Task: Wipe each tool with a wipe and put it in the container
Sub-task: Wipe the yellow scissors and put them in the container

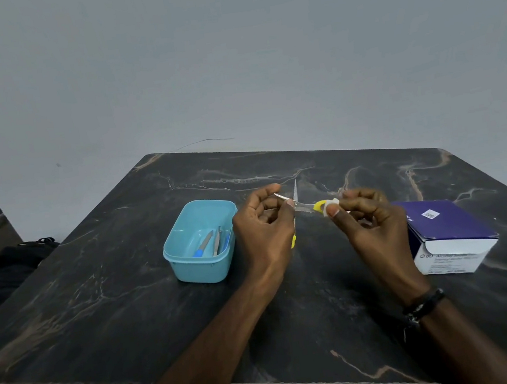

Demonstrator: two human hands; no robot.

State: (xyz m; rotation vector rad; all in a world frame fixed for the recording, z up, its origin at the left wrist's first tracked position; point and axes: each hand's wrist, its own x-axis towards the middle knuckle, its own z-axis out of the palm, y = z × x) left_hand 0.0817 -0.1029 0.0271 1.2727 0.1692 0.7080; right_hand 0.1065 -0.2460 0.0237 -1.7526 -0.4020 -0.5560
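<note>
Above the middle of the dark marble table, my left hand (266, 225) pinches small yellow-handled scissors (303, 206) near their pivot, with the blades spread apart and pointing away. One yellow handle peeks out below that hand. My right hand (364, 219) pinches a small white wipe (332, 205) against the other yellow handle. A light blue plastic container (204, 271) stands to the left of my left hand. Inside it lie a blue-handled tool (203, 248) and metal tweezers (217, 244).
A purple and white box of alcohol swabs (449, 238) sits at the right, close to my right wrist. The table (100, 306) ends near the wall at the back. A dark bag (15, 262) lies on the floor at the left.
</note>
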